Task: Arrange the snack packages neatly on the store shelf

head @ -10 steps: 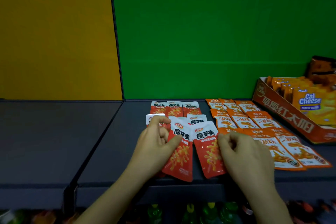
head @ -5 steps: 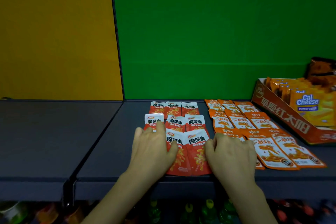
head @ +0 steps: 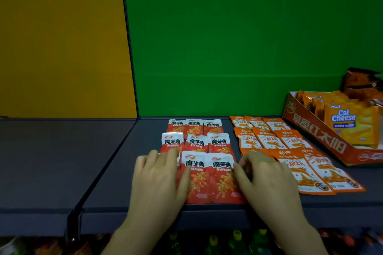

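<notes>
Here the red snack packets (head: 198,151) lie flat in a three-by-three block on the dark grey shelf (head: 116,172), just in front of the green back panel (head: 228,47). The left hand (head: 159,180) rests palm-down with fingers loosely spread over the front-left packet, its thumb edge touching the front-middle packet; it grasps nothing. The right hand (head: 267,178) lies on the shelf against the right edge of the front-right packet, fingers curled, and whether the fingertips pinch the packet's edge cannot be told. Just to the right, a block of orange snack packets (head: 275,141) lies flat in overlapping rows, partly hidden under the right hand. Farther right stands an orange cardboard display tray (head: 319,132) holding Cal Cheese wafer packs (head: 350,122). A yellow panel (head: 62,37) backs the shelf section on the left.
</notes>
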`<action>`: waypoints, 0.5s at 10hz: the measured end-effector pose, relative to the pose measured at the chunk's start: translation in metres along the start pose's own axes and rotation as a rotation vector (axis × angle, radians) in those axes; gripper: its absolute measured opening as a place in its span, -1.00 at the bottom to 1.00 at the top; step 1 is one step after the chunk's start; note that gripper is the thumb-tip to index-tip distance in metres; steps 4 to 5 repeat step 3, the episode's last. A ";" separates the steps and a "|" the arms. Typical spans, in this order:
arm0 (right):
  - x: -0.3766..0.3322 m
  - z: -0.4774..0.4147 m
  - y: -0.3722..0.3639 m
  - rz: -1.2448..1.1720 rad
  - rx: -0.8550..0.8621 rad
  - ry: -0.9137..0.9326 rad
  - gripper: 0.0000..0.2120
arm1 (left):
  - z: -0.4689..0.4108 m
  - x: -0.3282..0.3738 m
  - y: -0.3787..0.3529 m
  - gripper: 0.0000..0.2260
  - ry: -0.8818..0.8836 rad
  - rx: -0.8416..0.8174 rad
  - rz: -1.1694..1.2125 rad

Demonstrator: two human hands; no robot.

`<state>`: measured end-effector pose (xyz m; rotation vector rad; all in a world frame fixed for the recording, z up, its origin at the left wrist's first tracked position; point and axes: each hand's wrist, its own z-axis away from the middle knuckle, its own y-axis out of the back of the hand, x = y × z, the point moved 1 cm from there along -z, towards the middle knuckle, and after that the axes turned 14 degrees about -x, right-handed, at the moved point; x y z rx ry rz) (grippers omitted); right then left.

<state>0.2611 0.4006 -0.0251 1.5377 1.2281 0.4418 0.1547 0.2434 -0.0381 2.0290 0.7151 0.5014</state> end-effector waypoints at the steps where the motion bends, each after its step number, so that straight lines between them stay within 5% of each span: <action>1: 0.007 0.009 -0.001 -0.088 -0.064 0.109 -0.96 | 0.020 -0.010 -0.008 -0.68 -0.038 0.042 -0.028; 5: 0.018 0.023 0.019 -0.270 0.028 0.226 -0.90 | 0.028 -0.020 -0.024 -0.48 -0.124 0.137 0.041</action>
